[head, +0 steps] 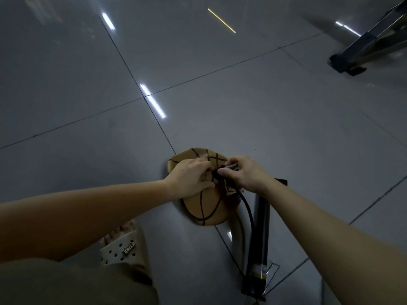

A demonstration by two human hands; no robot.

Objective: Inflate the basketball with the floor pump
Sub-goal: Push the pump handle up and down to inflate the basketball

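Note:
A flat, deflated tan basketball (207, 208) with dark seams lies on the tiled floor. My left hand (190, 176) presses down on its top and pinches the skin near the middle. My right hand (244, 172) grips the black nozzle (222, 169) at the end of the pump hose, held against the ball beside my left fingers. The black hose (247, 208) curves down from the nozzle to the dark floor pump (258, 241), which lies on the floor just right of the ball. The valve itself is hidden under my fingers.
My foot in a pale sandal (124, 245) stands left of the ball and my knee fills the lower left corner. A metal frame with a black foot (350, 60) stands at the far right. Grey glossy tiles stretch ahead.

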